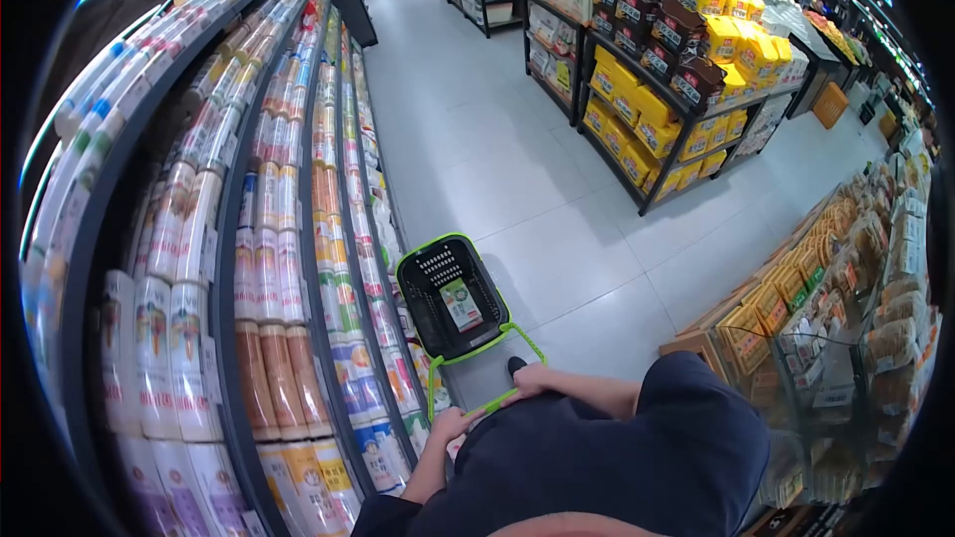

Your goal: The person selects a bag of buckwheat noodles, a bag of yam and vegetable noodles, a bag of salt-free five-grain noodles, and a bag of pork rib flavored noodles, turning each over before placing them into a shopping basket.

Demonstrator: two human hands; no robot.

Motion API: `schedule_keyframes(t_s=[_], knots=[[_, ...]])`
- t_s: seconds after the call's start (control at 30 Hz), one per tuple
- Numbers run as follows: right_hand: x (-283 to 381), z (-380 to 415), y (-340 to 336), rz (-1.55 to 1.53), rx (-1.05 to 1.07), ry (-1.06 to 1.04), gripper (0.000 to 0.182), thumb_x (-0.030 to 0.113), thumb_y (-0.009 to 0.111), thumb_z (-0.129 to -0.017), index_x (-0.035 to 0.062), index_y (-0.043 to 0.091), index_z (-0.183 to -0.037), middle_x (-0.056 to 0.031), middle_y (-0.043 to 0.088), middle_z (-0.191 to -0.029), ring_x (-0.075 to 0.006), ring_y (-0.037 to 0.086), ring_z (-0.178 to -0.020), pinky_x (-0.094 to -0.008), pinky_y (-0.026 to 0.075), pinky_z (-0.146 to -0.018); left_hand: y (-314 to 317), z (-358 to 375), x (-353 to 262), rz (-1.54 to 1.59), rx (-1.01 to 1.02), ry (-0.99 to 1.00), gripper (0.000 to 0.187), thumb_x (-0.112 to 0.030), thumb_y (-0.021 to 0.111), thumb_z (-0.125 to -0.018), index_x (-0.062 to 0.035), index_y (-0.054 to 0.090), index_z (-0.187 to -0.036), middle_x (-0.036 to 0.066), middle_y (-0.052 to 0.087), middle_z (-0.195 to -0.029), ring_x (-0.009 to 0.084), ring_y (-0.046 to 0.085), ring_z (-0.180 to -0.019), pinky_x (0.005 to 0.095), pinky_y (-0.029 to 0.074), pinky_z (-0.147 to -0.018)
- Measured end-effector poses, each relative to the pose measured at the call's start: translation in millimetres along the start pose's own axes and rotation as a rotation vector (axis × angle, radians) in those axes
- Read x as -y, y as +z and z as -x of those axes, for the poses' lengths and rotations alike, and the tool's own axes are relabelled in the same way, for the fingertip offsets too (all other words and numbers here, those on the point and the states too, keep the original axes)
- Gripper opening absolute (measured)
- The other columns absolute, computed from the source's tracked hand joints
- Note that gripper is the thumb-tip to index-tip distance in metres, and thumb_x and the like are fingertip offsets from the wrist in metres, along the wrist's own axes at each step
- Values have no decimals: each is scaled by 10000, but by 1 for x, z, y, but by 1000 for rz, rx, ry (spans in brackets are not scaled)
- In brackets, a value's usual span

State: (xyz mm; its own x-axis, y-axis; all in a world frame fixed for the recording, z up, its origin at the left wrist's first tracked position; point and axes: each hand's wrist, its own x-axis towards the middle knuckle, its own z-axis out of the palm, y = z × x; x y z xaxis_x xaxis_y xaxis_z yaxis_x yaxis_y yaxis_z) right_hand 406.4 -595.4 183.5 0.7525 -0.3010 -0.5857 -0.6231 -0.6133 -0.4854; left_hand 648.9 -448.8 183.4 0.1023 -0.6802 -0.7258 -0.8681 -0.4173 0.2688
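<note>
A black shopping basket (418, 306) with a green rim and a long green handle stands on the floor in front of me, beside the left shelves. One white and green package (461, 305) lies inside it. My left hand (453, 424) is closed round the left part of the green handle bar (489, 405). Farther right on the same bar, my right hand (527, 380) is closed too. Part of a small pale item shows below my left hand, too hidden to name.
Tall shelves of cylindrical packages (269, 278) run along the left. Racks of yellow packs (637, 109) and dark packs (686, 30) stand ahead to the right. Bagged goods (796, 278) fill a display at the near right. Grey tiled floor (468, 139) stretches between them.
</note>
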Motion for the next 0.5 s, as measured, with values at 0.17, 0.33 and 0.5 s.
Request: schedule_keyframes(t_s=[0.17,0.33,0.5], knots=[[-26,-59,-77,-58,-13,3,908,878,421,-674,13,695,-687,-183,661,-740,-360,648,-728,-443,512,-664,-76,-72,1,68,-203,-9,800,-692,280,-880,-24,718,-863,252,662,-869,398,638,-906,441,472,-849],[-50,-105,-139,-12,-66,21,922,893,409,-661,14,686,-645,-169,645,-675,-354,640,-672,-426,508,-629,-136,-119,-10,127,-136,-83,731,-651,334,-882,-28,714,-854,253,660,-876,401,637,-904,453,478,-830],[-73,-158,-201,-22,-2,43,947,910,445,-611,4,703,-708,-174,667,-709,-357,657,-705,-424,518,-647,-184,-181,5,143,-251,-77,643,-592,400,-877,-33,712,-825,235,662,-834,397,646,-861,464,492,-781]])
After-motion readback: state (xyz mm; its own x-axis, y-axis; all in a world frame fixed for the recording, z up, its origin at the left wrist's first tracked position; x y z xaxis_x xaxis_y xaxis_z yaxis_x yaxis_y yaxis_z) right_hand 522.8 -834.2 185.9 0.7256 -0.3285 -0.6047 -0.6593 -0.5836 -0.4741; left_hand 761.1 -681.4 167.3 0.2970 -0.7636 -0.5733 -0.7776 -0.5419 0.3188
